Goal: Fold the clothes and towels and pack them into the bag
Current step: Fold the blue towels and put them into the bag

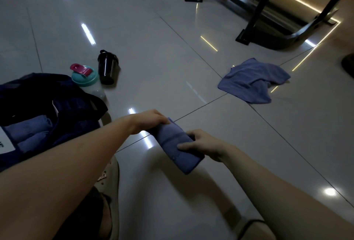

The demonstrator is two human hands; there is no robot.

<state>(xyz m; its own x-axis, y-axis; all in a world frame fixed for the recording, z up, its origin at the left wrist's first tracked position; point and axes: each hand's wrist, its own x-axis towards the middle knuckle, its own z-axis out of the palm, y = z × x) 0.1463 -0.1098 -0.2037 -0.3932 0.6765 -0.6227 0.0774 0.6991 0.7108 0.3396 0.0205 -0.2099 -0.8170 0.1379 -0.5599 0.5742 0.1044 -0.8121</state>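
A folded blue-violet cloth towel (pixel 176 140) is held low over the glossy grey tiled floor (pixel 153 48), near the frame's centre. Its far end is grasped by the left hand (pixel 149 120) and its near end is clasped by the right hand (pixel 203 142), fingers curled over the top. At nine o'clock from it, an open dark navy fabric bag (pixel 76 111) is seen, with folded blue towels (pixel 28 132) laid inside. At two o'clock, well apart, a crumpled blue towel (pixel 252 81) is spread on the tiles. At eleven o'clock, a teal-lidded clear bottle (pixel 86 79) is stood just beside a black shaker bottle (pixel 107 67).
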